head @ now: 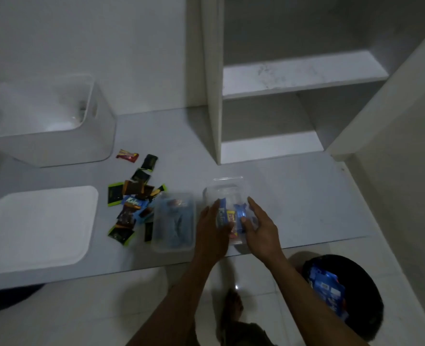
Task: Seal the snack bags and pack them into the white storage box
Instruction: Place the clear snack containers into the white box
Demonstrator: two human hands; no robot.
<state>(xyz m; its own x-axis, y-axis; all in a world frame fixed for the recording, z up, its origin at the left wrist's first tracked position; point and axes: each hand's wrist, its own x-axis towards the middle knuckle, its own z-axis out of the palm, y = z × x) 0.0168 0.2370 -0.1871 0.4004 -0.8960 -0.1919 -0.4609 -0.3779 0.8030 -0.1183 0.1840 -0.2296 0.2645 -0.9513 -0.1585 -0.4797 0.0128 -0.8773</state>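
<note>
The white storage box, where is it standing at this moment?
In the head view the white storage box stands at the far left of the counter, behind its flat white lid and left of the loose snack packets.

Storage box behind lid; loose snacks between lid and containers

White shelves stand beyond the counter; a black bin sits on the floor.
</note>
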